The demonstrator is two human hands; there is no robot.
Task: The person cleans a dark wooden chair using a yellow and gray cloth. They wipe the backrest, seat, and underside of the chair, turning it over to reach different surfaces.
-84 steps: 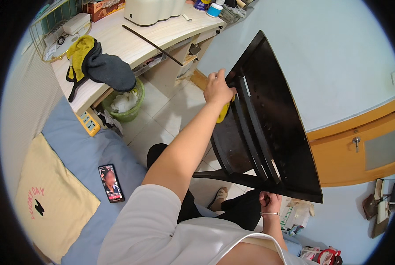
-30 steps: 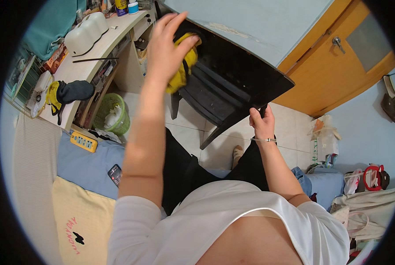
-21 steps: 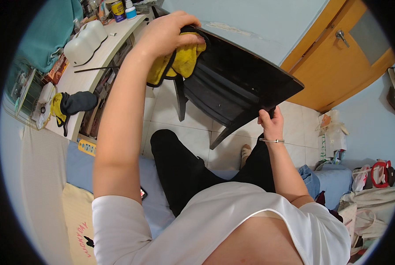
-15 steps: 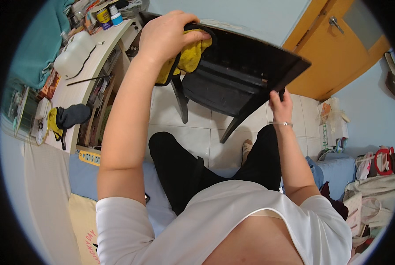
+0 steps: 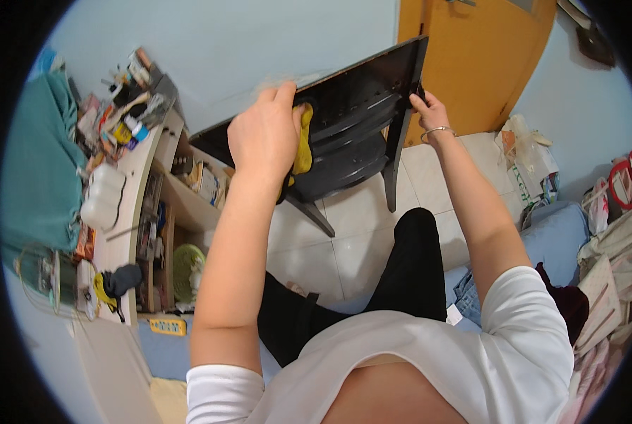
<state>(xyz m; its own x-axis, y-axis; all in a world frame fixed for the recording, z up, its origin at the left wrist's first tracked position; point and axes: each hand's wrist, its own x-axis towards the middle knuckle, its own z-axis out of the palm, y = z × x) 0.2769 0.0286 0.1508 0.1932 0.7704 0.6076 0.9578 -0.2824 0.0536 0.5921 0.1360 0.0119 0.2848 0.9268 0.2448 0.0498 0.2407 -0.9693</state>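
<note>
Against pale-blue wall (image 5: 245,42) and orange door (image 5: 478,67), noted black slatted chair (image 5: 358,81), tilted above tiled floor (image 5: 364,225), between both hands. Found holding yellow cloth (image 5: 303,150) to chair's upper edge with left hand (image 5: 264,134), grip narrow. Found clasping chair's right edge with right hand (image 5: 430,115), grip likewise narrow. Observed grey-and-yellow cloth (image 5: 122,280) on surface (image 5: 112,256), left.
</note>
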